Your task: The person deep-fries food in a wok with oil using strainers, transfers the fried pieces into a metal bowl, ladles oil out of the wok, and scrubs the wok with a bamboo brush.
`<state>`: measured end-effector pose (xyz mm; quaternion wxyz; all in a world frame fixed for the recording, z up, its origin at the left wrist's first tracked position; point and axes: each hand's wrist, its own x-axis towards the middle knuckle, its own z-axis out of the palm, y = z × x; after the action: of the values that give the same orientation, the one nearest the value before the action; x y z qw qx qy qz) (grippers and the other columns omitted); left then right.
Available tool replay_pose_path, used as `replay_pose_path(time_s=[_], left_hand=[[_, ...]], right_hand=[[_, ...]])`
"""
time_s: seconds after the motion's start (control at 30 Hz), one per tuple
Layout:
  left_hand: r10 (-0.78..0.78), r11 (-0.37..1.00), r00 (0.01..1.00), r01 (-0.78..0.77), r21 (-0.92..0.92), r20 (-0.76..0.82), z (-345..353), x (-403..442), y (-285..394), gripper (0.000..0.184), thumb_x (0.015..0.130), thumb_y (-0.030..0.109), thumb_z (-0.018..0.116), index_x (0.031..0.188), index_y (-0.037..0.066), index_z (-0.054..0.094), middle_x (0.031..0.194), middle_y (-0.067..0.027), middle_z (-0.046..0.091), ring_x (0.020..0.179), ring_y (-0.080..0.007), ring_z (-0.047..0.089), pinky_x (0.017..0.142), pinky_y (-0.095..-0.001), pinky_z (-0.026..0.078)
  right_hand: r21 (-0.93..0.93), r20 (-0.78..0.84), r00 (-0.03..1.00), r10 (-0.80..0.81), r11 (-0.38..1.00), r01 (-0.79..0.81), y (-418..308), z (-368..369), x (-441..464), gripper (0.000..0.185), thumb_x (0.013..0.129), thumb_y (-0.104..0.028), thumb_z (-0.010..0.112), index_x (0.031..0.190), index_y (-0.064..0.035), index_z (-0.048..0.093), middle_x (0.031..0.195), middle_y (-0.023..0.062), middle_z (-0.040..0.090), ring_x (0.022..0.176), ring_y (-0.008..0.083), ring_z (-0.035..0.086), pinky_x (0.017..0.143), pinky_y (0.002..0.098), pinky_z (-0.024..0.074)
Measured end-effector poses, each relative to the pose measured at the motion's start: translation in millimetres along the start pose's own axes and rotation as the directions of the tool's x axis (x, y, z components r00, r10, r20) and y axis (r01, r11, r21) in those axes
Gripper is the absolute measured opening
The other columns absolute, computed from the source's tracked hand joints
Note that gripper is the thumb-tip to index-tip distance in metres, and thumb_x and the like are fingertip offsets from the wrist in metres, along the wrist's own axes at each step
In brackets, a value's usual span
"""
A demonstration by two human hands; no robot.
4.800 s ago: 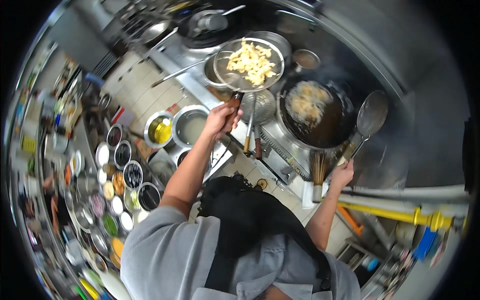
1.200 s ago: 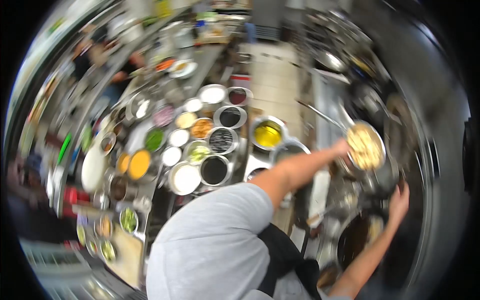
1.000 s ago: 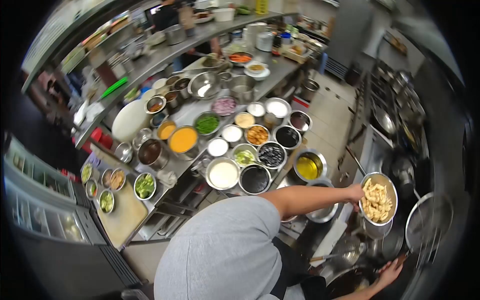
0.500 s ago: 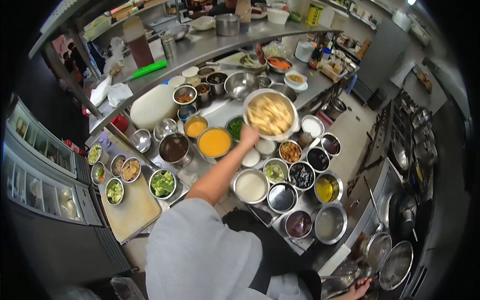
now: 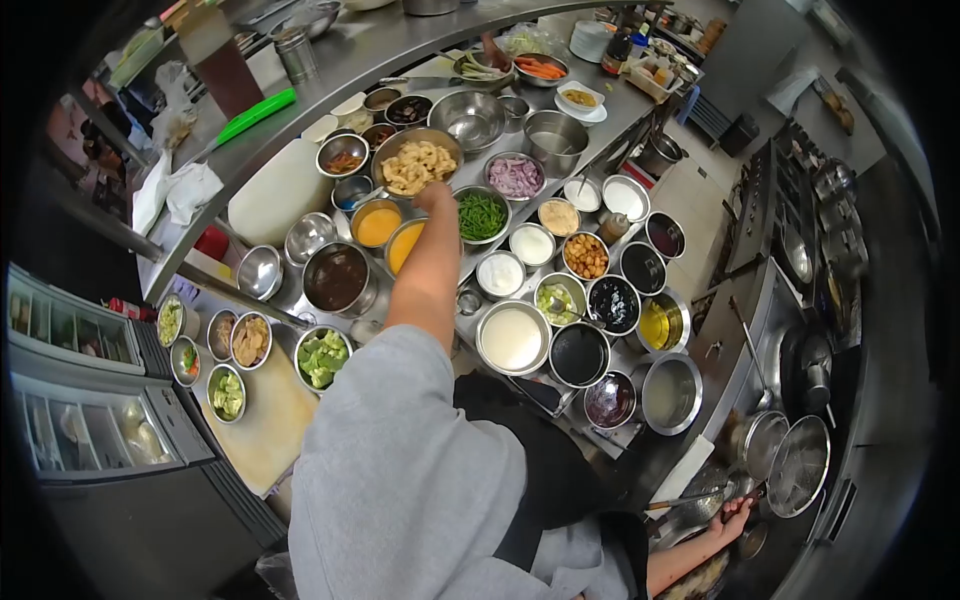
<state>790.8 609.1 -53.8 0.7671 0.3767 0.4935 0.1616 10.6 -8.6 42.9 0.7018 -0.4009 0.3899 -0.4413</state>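
My left hand [image 5: 436, 200] grips the near rim of a metal bowl [image 5: 455, 148] that holds pale, curled pieces like peeled shrimp [image 5: 418, 166]. It hangs over the prep counter, among small metal bowls and behind two containers of orange liquid [image 5: 377, 226]. Beside it to the right are a bowl of chopped green herbs [image 5: 481, 216] and one of chopped purple onion [image 5: 515, 177]. At the lower right, my right hand [image 5: 735, 515] is closed around the dark handle of a round mesh strainer [image 5: 798, 466], next to the stove.
Sauce and ingredient containers crowd the counter, including a white liquid [image 5: 513, 338] and yellow oil [image 5: 660, 322]. A cutting board [image 5: 262, 440] with vegetable bowls sits left. A stainless shelf [image 5: 400, 65] crosses above the counter. Another person's hand [image 5: 494, 52] shows at the far side.
My left hand has carried the bowl of pale pieces left and back, uncovering the purple onion and pale-filled bowls. The view has shifted; my right hand still grips the strainer handle.
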Motion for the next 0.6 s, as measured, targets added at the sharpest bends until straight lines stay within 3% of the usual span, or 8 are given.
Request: replay_pose_path(time_s=[0.13, 0.2, 0.27, 0.3, 0.37, 0.47, 0.57, 0.6], left_hand=[[0.028, 0.982, 0.985, -0.06, 0.181, 0.171, -12.3, 7.7, 7.9, 0.033, 0.089, 0.005, 0.058, 0.119, -0.003, 0.045, 0.11, -0.024, 0.061, 0.085, -0.0361, 0.069, 0.071, -0.0423, 0.059], [0.301, 0.203, 0.707, -0.703, 0.681, 0.64, -30.7, 36.7, 0.3, 0.025, 0.088, 0.007, 0.058, 0.111, -0.002, 0.054, 0.1, -0.0214, 0.064, 0.082, -0.0347, 0.067, 0.071, -0.0442, 0.056], [0.252, -0.17, 0.444, -0.854, 0.491, 0.86, -52.4, 54.6, 7.3, 0.019, 0.086, 0.009, 0.058, 0.103, 0.0, 0.064, 0.091, -0.0188, 0.067, 0.079, -0.0333, 0.066, 0.072, -0.0461, 0.054], [0.2, 0.06, 0.444, -0.895, 0.441, 0.874, -58.2, 63.6, 15.4, 0.019, 0.085, 0.01, 0.059, 0.099, 0.001, 0.068, 0.086, -0.0175, 0.068, 0.077, -0.0326, 0.065, 0.073, -0.047, 0.052], [-0.08, 0.995, 0.701, 0.017, 0.096, 0.709, -39.9, 64.3, 11.2, 0.031, 0.092, 0.009, 0.053, 0.12, -0.004, 0.058, 0.114, -0.0193, 0.062, 0.098, -0.0323, 0.064, 0.083, -0.0447, 0.057], [0.131, 0.938, 0.722, -0.312, 0.152, 0.679, -75.0, -106.6, -24.0, 0.03, 0.097, 0.004, 0.048, 0.123, -0.01, 0.054, 0.119, -0.0196, 0.06, 0.11, -0.0309, 0.062, 0.099, -0.038, 0.052], [-0.19, 0.867, 0.222, -0.418, 0.27, 0.956, -137.0, -272.2, -98.2, 0.036, 0.1, 0.023, 0.056, 0.122, -0.005, 0.059, 0.115, -0.014, 0.065, 0.1, -0.0229, 0.068, 0.088, -0.0313, 0.055], [-0.213, 0.733, -0.144, -0.677, 0.061, 0.966, -146.2, -286.8, -139.0, 0.035, 0.1, 0.024, 0.056, 0.123, -0.003, 0.06, 0.117, -0.0131, 0.065, 0.099, -0.0227, 0.068, 0.088, -0.0327, 0.055]], right_hand=[[-0.059, -0.066, 0.998, -0.01, 0.998, 0.006, 5.0, -7.0, -11.3, 0.041, 0.1, -0.025, 0.063, 0.137, -0.0085, 0.053, 0.077, -0.0022, 0.054, 0.057, 0.0063, 0.045, 0.047, 0.0215, 0.0404], [-0.02, 0.005, 0.998, 0.066, 0.998, -0.065, 8.1, -25.9, -3.1, 0.038, 0.099, -0.024, 0.065, 0.135, -0.0114, 0.057, 0.07, -0.0067, 0.043, 0.052, 0.0023, 0.034, 0.042, 0.0197, 0.0273], [-0.053, -0.208, 0.974, 0.088, 0.993, -0.101, 0.5, 7.7, -25.5, 0.012, 0.1, -0.023, 0.063, 0.096, -0.0127, 0.058, 0.067, -0.007, 0.04, 0.051, 0.0033, 0.031, 0.041, 0.0213, 0.0241], [-0.023, -0.17, 0.981, 0.09, 0.995, -0.095, -0.9, 22.8, -33.3, 0.024, 0.1, -0.027, 0.063, 0.082, -0.0143, 0.054, 0.061, -0.0084, 0.035, 0.048, 0.0039, 0.029, 0.042, 0.0228, 0.0225], [0.023, -0.116, 0.992, 0.048, 0.999, -0.046, 2.4, 24.3, -29.4, 0.021, 0.099, -0.027, 0.065, 0.088, -0.0129, 0.055, 0.067, -0.0061, 0.042, 0.053, 0.0041, 0.037, 0.043, 0.0223, 0.0269], [-0.073, -0.217, 0.976, -0.019, 0.997, 0.003, 4.7, 39.5, -19.7, 0.023, 0.098, -0.029, 0.066, 0.091, -0.0081, 0.058, 0.072, 0.0022, 0.058, 0.055, 0.0107, 0.049, 0.048, 0.0254, 0.0394], [-0.129, -0.202, 0.977, -0.07, 0.991, 0.044, 29.4, 5.5, 41.2, 0.026, 0.098, -0.028, 0.066, 0.094, -0.0034, 0.061, 0.076, 0.0095, 0.066, 0.057, 0.0174, 0.061, 0.05, 0.0329, 0.0517], [-0.151, -0.216, 0.975, -0.058, 0.988, 0.026, 28.9, 8.8, 48.0, 0.025, 0.098, -0.027, 0.065, 0.094, -0.0029, 0.06, 0.075, 0.0102, 0.067, 0.056, 0.0181, 0.061, 0.048, 0.0337, 0.0512]])
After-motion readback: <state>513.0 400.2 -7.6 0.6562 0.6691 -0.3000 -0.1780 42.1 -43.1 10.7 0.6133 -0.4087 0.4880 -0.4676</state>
